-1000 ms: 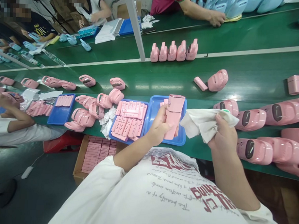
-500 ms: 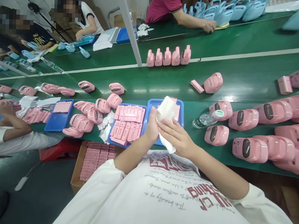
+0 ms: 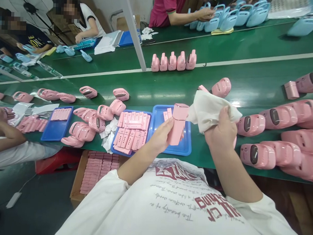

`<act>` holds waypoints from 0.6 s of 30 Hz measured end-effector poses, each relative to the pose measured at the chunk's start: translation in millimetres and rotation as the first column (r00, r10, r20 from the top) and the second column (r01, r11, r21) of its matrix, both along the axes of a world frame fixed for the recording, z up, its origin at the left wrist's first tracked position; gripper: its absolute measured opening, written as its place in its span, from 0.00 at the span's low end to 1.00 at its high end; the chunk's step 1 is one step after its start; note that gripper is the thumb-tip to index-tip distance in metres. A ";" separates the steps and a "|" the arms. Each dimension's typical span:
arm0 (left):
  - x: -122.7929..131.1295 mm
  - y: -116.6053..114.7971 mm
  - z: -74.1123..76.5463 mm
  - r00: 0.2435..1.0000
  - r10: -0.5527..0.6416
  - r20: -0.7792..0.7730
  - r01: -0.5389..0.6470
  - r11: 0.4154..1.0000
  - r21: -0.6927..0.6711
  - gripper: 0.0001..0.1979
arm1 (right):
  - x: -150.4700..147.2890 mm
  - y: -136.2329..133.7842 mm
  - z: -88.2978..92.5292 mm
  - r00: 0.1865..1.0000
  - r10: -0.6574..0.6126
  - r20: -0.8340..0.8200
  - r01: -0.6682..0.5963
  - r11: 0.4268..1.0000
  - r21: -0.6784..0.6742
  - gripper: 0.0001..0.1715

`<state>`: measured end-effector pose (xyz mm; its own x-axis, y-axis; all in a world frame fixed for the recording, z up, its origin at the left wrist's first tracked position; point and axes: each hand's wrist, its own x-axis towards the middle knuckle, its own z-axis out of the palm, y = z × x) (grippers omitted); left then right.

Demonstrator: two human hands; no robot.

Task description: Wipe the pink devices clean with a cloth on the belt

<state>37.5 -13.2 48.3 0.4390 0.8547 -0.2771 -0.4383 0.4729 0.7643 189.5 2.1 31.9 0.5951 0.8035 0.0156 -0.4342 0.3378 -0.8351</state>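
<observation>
My left hand (image 3: 161,136) grips a pink plastic piece (image 3: 178,128), long and flat-sided with a wider glossy end pointing away from me. It is held over a blue tray (image 3: 187,146) where a few small pink parts (image 3: 167,113) lie. To the right, my right hand (image 3: 221,133) is closed around a white cloth (image 3: 209,109), whose loose end reaches toward the pink piece. The cloth and hand cover part of the bench behind them. Left of my hands, a second blue tray (image 3: 149,131) holds rows of pink parts (image 3: 131,130).
Pink handled housings (image 3: 258,155) crowd the bench on the right; more (image 3: 81,130) lie on the left. Several stand upright (image 3: 172,61) near the divider. A metal post (image 3: 135,31) rises beyond. A cardboard box (image 3: 75,183) of pink parts sits below. Co-workers handle blue housings (image 3: 212,23) opposite.
My hands have moved apart. The cloth has gone right with my right hand, uncovering the pink piece in my left hand. Across the bench, a co-worker's hand has shifted left and up.
</observation>
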 end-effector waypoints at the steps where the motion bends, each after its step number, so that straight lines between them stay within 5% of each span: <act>1: 1.3 -0.7 -0.8 1.000 -0.023 -0.017 0.023 0.999 -0.040 0.25 | -2.0 -2.7 3.1 0.997 0.031 0.071 -0.033 0.999 0.031 0.17; 3: 4.8 -2.1 -2.1 0.998 -0.061 -0.029 0.058 0.994 -0.091 0.27 | -4.2 -7.0 7.0 0.952 0.151 0.268 -0.173 0.983 0.063 0.19; 5: 8.3 -2.6 -3.2 0.998 -0.068 -0.015 0.066 0.993 -0.099 0.30 | -3.9 -9.6 7.4 0.798 0.239 0.554 -0.331 0.941 0.071 0.20; 9: 11.8 1.4 -3.4 0.995 0.097 -0.032 -0.100 0.984 -0.148 0.22 | -3.1 -12.5 -2.4 0.337 0.031 0.941 -0.511 0.845 0.155 0.22; 12: 10.6 7.5 -1.0 0.959 0.282 -0.008 -0.279 0.941 -0.193 0.12 | -8.3 -18.8 -12.2 0.136 -0.080 0.987 -0.579 0.802 0.145 0.23; 14: 8.1 11.6 0.8 0.946 0.325 0.023 -0.312 0.926 -0.214 0.11 | -11.3 -26.9 -15.6 0.086 -0.123 0.989 -0.611 0.778 0.150 0.21; 16: 4.4 15.3 2.1 0.935 0.354 0.021 -0.343 0.919 -0.193 0.09 | -8.9 -37.0 -17.1 0.119 -0.128 0.985 -0.693 0.699 0.174 0.16; 18: -0.4 18.1 3.0 0.929 0.371 0.017 -0.364 0.920 -0.145 0.10 | 0.9 -46.0 -19.6 0.190 0.019 0.982 -0.775 0.616 0.138 0.14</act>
<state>37.1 4.9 51.3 0.1155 0.9132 -0.3907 -0.6328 0.3709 0.6797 190.5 -43.9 12.3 -0.5191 0.4944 0.6972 0.1588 0.8573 -0.4898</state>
